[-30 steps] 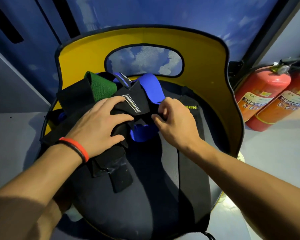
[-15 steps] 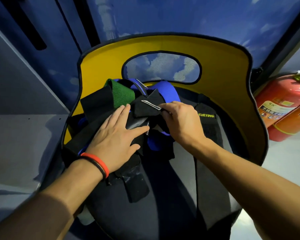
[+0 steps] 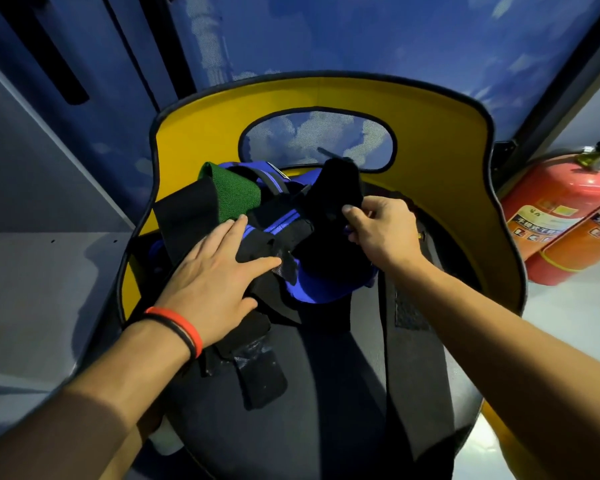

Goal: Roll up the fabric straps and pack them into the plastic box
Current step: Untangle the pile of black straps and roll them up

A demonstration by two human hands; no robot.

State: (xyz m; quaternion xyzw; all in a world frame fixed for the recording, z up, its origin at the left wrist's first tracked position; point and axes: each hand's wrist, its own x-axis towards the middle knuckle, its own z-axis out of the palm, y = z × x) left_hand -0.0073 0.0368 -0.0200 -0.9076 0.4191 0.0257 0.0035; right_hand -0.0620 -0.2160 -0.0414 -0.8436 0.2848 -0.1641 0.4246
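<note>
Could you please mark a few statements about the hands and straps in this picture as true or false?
1. The left hand lies flat on the pile of straps. True.
2. The right hand holds nothing. False: it pinches a raised black strap.
3. A green strap lies in the pile. True.
4. The fire extinguishers stand at the left of the view. False: they are at the right.
5. The red wristband is on the right wrist. False: it is on the left wrist.
</note>
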